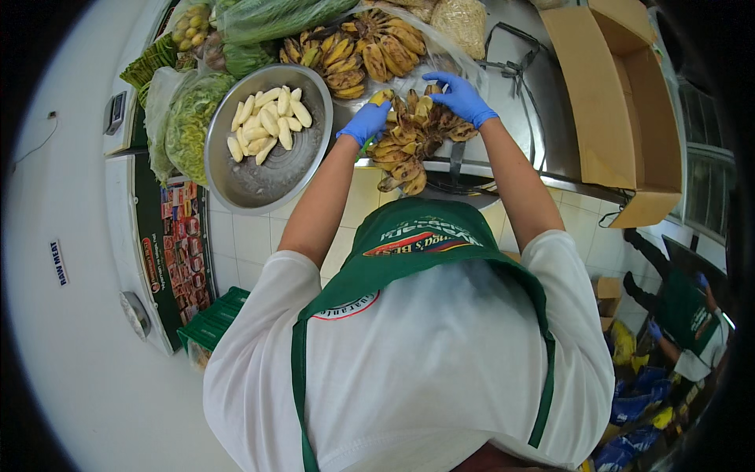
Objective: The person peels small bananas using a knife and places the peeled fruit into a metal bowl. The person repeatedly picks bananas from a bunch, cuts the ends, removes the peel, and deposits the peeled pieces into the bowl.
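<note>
My left hand (364, 123), in a blue glove, is closed around a yellow-green banana (381, 96). Something thin and bright green (365, 145) shows below that hand; what it is cannot be made out. My right hand (463, 99), also gloved, has its fingers spread at the top of a cluster of brown-spotted bananas and peels (407, 150). This cluster lies at the near edge of the steel table and partly hangs over it. To the left, a wide metal basin (265, 189) holds several peeled bananas (268, 123).
Unpeeled banana bunches (383, 47) lie behind my hands. Bagged leafy greens (197, 124) and bagged long green vegetables (283, 20) flank the basin. An open cardboard box (601, 100) and black strapping (522, 68) are on the right. Another person (687, 312) appears at far right.
</note>
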Motion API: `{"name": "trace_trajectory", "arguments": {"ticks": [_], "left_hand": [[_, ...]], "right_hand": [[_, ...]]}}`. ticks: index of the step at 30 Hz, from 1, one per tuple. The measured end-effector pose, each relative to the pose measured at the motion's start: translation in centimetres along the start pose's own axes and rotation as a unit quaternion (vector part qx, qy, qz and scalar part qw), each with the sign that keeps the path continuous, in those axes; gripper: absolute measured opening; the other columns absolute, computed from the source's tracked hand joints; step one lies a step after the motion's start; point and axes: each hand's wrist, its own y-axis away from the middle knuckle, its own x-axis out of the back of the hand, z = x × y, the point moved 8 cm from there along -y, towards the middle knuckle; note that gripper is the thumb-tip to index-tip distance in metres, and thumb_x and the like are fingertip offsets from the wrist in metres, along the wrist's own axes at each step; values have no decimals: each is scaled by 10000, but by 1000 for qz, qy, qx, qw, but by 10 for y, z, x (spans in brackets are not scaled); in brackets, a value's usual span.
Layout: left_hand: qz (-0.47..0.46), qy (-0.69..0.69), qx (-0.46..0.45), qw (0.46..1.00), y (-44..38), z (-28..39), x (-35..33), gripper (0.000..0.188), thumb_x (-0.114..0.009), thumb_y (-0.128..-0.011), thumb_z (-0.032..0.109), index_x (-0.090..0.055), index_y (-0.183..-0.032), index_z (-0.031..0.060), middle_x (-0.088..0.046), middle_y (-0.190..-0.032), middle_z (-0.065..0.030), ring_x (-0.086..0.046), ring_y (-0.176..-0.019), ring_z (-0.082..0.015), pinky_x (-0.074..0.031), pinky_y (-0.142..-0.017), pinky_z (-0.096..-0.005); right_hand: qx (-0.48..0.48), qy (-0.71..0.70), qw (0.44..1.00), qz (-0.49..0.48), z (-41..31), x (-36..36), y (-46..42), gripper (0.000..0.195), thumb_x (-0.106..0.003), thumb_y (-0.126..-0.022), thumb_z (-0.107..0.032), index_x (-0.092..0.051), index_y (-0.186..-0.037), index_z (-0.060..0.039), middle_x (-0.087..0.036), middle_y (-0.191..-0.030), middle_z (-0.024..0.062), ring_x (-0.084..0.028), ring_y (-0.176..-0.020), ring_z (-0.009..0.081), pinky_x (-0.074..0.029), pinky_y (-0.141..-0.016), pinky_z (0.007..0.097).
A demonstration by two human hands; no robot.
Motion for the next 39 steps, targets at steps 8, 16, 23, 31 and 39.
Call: {"name": "trace_trajectory", "arguments": {"ticks": [8,16,23,31,39], "left_hand": [[204,-137,-116,962,6,63,15,590,-548,-884,489,-635,-1012,-80,-650,-1023,-307,-627,-990,-435,-494,-876,-443],[-130,-4,-169,977,-24,113,-45,516,-575,-907,499,-657,-1096,26,-657,-960,-65,-604,-803,-150,-502,-651,-308],[-235,-17,-98,967,-32,95,-69,482,-596,-898,475,-671,-1091,40,-632,-866,-35,-554,-707,-96,-446,-563,-258],[-309,3,-52,950,-15,99,-73,463,-677,-835,435,-671,-1099,54,-645,-867,-36,-571,-702,-98,-441,-543,-248],[-202,-58,-123,970,-66,79,-79,463,-778,-724,277,-666,-1064,-17,-692,-976,-103,-649,-824,-184,-523,-716,-310]], "right_hand": [[-27,74,997,19,-12,7,23,310,-735,-809,-202,-705,-1108,-127,-591,-822,114,-582,-775,275,-479,-739,363],[51,28,995,78,-29,-7,44,221,-703,-801,-47,-733,-1012,-104,-645,-933,108,-625,-871,269,-496,-810,354],[46,-58,989,125,-29,-15,62,209,-715,-797,-65,-745,-1000,-105,-611,-1007,87,-589,-965,248,-475,-875,331],[-10,-141,984,105,7,-41,90,217,-726,-813,-102,-756,-1024,-146,-551,-965,81,-567,-943,234,-462,-867,324],[-85,-170,974,125,33,-44,134,181,-675,-852,-71,-735,-1021,-45,-647,-848,57,-596,-794,145,-469,-734,274]]}}
